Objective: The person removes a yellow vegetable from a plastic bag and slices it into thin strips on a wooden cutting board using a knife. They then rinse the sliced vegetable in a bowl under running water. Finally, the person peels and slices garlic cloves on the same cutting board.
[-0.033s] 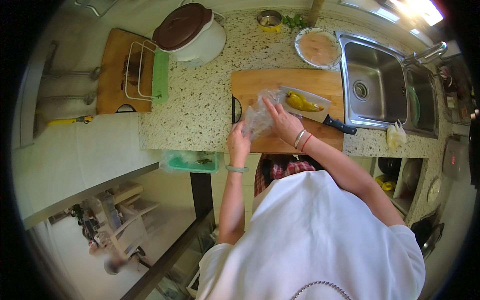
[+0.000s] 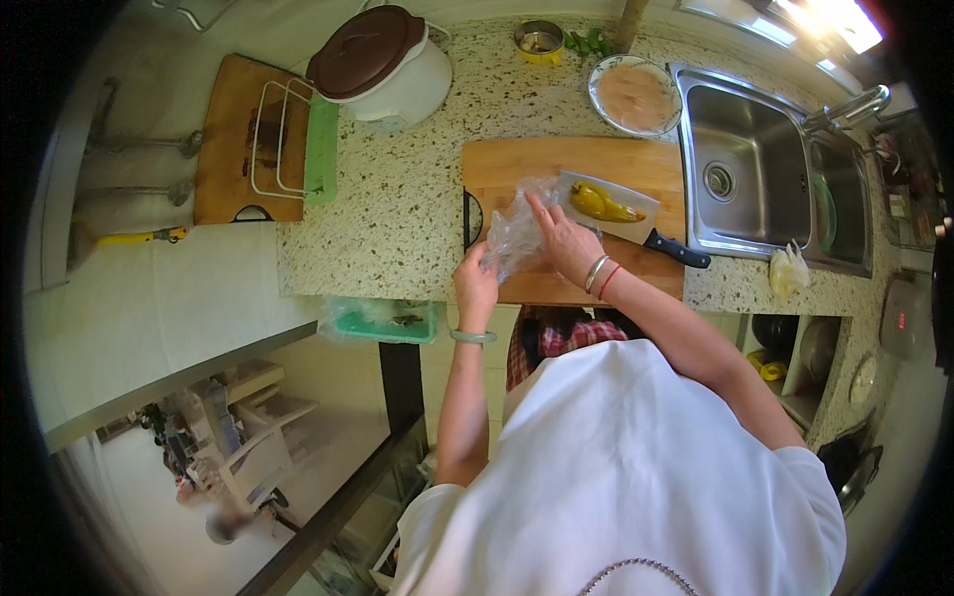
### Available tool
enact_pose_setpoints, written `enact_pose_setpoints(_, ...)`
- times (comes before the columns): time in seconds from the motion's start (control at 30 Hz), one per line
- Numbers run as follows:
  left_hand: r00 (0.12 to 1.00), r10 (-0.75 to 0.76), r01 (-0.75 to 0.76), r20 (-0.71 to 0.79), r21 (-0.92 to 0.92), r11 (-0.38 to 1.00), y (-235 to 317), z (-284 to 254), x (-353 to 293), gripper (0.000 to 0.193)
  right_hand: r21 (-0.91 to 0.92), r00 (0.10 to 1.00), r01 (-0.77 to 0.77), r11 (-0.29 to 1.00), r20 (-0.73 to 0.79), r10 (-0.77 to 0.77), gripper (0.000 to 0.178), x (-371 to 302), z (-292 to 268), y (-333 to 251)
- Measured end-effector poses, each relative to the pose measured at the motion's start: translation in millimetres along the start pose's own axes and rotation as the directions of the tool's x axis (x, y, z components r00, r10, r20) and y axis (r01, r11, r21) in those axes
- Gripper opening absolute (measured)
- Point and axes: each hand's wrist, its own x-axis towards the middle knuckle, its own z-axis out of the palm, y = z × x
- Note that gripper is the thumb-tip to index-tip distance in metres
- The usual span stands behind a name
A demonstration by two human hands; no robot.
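Note:
A crumpled clear plastic bag point(image 2: 512, 238) is between my two hands, over the left half of a wooden cutting board point(image 2: 507, 154). My left hand point(image 2: 475, 283) pinches the bag's near left edge. On the bag's right side, my right hand point(image 2: 571, 248) has hold of the film, with its index finger stretched along it and its thumb hidden. Just past the right hand lies a kitchen knife point(image 2: 668, 246), blade flat on the board, black handle toward the sink. Yellow-green pickled peppers point(image 2: 604, 203) rest on the blade.
Right of the board is a steel double sink point(image 2: 745, 119) with a faucet point(image 2: 845, 107). Behind stand a plate of pale pink meat point(image 2: 634, 94) and a small yellow-sided bowl point(image 2: 540, 42). A white cooker point(image 2: 397, 84) is at back left. A knotted bag point(image 2: 789, 270) sits by the sink.

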Motion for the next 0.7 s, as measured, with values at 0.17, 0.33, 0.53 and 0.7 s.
enact_pose_setpoints(0.17,0.986,0.031,0.105,0.161,-0.768,0.631,38,-7,-24,0.040,0.309,1.000,0.021,0.951,0.000,-0.022,0.043,7,1,2)
enact_pose_setpoints(0.33,0.996,0.011,0.070,0.093,-0.814,0.577,42,-17,-30,0.047,0.944,0.942,-0.329,0.012,0.329,-0.068,0.027,5,-16,-39)
enact_pose_setpoints(0.53,1.000,-0.006,0.009,0.007,-0.834,0.551,37,-54,-51,0.041,0.804,0.787,-0.576,-0.150,0.495,-0.368,0.034,7,-9,-61)
enact_pose_setpoints(0.7,0.902,-0.297,0.030,-0.313,-0.641,0.767,-34,-66,-68,0.025,0.812,0.748,-0.521,0.261,0.582,-0.319,0.045,5,38,-78)
